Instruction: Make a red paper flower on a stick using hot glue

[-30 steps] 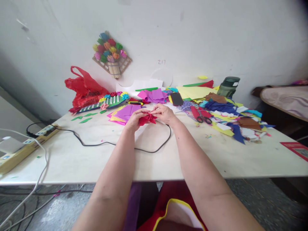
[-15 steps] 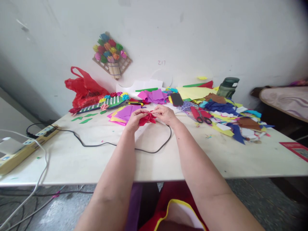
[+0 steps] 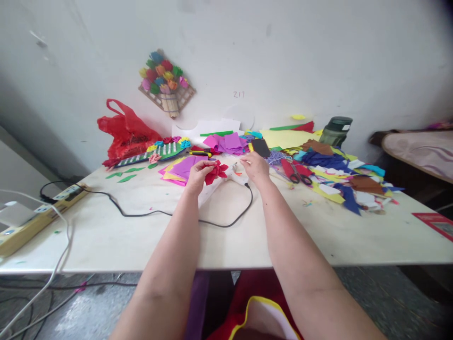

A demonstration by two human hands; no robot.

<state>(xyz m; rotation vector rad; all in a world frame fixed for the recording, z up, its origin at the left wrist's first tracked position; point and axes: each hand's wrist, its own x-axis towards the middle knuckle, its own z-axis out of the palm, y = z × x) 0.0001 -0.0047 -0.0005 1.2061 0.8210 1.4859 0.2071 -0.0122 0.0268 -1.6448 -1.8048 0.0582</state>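
Observation:
Between the fingers of my left hand (image 3: 201,177) is a red paper flower (image 3: 216,173), its pointed petals spread toward the right. My right hand (image 3: 256,168) is apart from the flower, thumb and fingertips pinched together; whether something small is in the pinch I cannot make out. On the table between my hands lies a white glue gun (image 3: 236,175), partly behind the flower, with a black cord (image 3: 244,215) looping from its end. A stack of purple, yellow and pink paper (image 3: 182,169) lies just left of my left hand. Beyond my right hand is a dark phone (image 3: 261,147).
Scissors (image 3: 299,175) and a heap of coloured scraps (image 3: 348,177) lie at right, near a green bottle (image 3: 335,132). At left are a red plastic bag (image 3: 129,130), green paper leaves (image 3: 126,179), a board with paper flowers (image 3: 161,152) and a power strip (image 3: 42,217).
My right hand has let go of the red flower and moved right, away from it. The flower stays in my left hand, and the glue gun now shows between them.

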